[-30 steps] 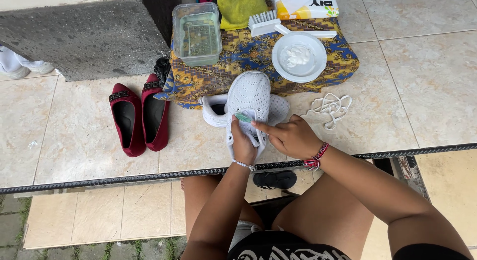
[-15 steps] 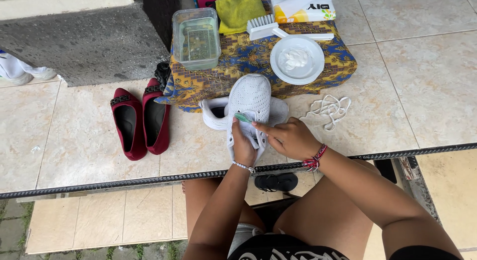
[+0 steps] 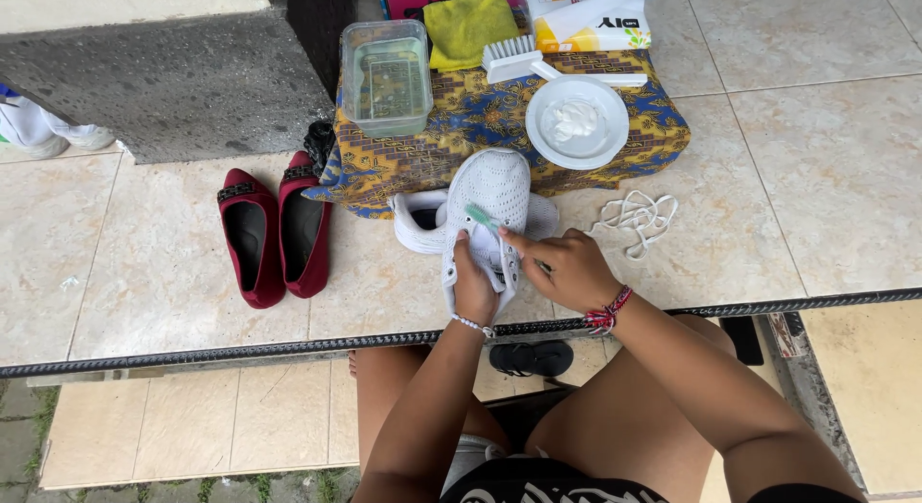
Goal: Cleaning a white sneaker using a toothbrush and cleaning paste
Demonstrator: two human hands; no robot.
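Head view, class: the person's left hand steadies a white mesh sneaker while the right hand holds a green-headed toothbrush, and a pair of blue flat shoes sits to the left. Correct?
Not quite. In the head view the pair of flat shoes is dark red, not blue. The rest stands.

head cam | steep downward look, facing forward | near the hands point(image 3: 523, 272) | single view
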